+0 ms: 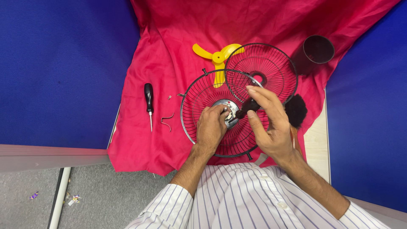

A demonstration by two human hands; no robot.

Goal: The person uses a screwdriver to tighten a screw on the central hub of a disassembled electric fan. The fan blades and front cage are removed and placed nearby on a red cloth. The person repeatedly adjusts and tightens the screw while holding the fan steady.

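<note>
L hand [210,127] sits on the rear fan guard [193,123], fingertips pinched at the silver hub plate [223,104] in the centre; looks like they grip a small part there, can't tell what. R hand [268,123] is clenched around a dark-handled tool [247,107], prob. a screwdriver, tip pointing at the same hub, just beside the L fingers.

Rear guard = black wire cage, lying flat on the red cloth [169,42], approx. mid-table, right in front of the person's striped shirt [241,199]. Second wire guard [271,68] (front half, w/ ring centre) overlaps its upper-right rim, lying partly on top of it.

Yellow fan blade [217,57] lies behind both guards, partly under the wires. Black-handled screwdriver [149,101] lies well left of the guard, w/ a bent metal clip [167,121] and a tiny screw [169,97] between them. Black cylindrical cup [318,50] at far right on the cloth. Dark fuzzy object [296,109] just behind the R hand, can't ID. Blue partition walls [59,72] on both sides.
</note>
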